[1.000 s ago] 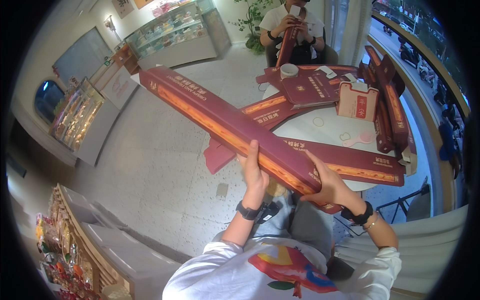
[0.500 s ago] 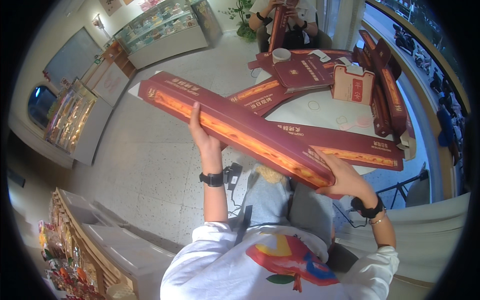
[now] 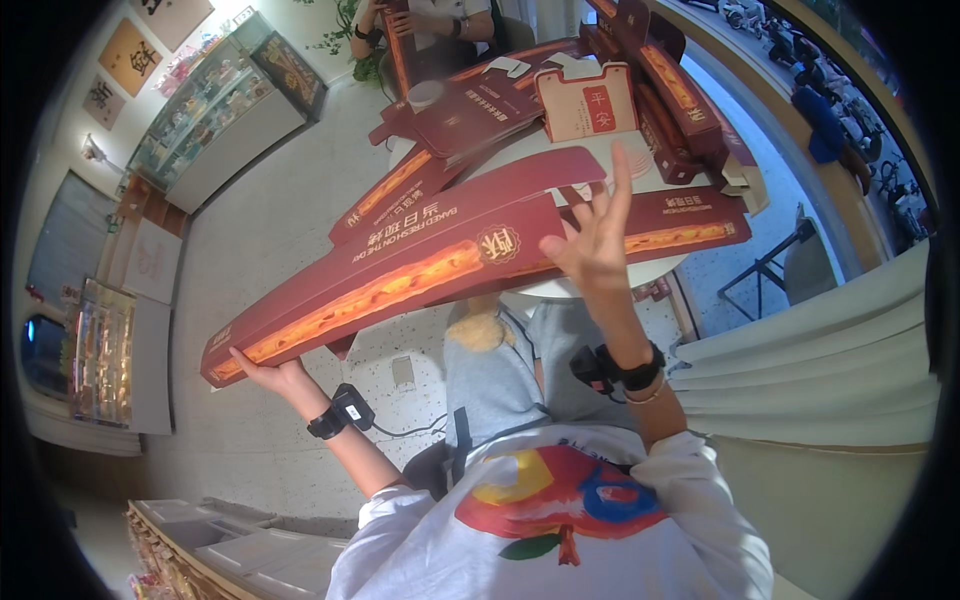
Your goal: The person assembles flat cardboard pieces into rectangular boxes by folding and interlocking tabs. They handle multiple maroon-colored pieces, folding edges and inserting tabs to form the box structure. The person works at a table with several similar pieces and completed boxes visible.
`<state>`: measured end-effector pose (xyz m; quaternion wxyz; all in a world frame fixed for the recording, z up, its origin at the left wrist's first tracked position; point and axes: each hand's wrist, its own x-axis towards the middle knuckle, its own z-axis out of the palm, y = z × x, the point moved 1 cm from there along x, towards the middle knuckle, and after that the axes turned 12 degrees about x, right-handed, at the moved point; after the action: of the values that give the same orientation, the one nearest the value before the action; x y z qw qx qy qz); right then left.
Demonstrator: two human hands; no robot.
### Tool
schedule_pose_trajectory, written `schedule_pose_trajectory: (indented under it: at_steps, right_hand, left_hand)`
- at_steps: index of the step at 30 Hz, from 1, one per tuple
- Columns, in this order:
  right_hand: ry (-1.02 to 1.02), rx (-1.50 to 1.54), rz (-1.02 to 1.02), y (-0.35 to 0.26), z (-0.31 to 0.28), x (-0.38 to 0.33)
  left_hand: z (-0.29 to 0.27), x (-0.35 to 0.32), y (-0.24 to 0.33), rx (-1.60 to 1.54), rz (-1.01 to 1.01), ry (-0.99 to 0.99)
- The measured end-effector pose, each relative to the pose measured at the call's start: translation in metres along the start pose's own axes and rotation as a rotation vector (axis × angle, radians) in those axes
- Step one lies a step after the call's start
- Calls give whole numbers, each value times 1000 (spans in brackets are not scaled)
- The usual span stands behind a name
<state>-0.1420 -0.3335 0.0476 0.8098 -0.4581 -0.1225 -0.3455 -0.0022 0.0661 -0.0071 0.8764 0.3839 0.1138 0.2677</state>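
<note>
A long maroon cardboard box (image 3: 370, 305) with a pastry picture along its side slants across in front of me, its left end lower and nearer. My left hand (image 3: 275, 377) grips that end, thumb on the front face and the other fingers mostly hidden beneath. At the right end a flap (image 3: 575, 168) sticks out, unfolded. My right hand (image 3: 598, 240) is beside this end with fingers spread, the index pointing up and others bent near the flap. Its thumb is close to the box edge; whether it touches, I cannot tell.
A round white table (image 3: 650, 268) carries several flat and folded maroon boxes (image 3: 690, 222), a tan carton (image 3: 590, 105) and a white round tub (image 3: 425, 95). Across it another person (image 3: 440, 25) holds a similar box. Glass display cases (image 3: 205, 115) line the left.
The box has swung round: its left end dropped toward me and its right end rose. My right hand came off its grip and spread by the end, where a flap now shows.
</note>
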Motion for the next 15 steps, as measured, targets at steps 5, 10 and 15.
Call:
schedule_pose_trajectory:
  at_steps: [5,10,15]
  right_hand:
    - [207,625,456,28,20,-20]
    - [77,588,238,20,9,-52]
    - [226,321,290,-9,15,-91]
  left_hand:
    - [-20,-14,21,-25,40,-30]
    - [-65,-16,46,121,-22,-113]
    - [-32,-102,82,1131,1041,-114]
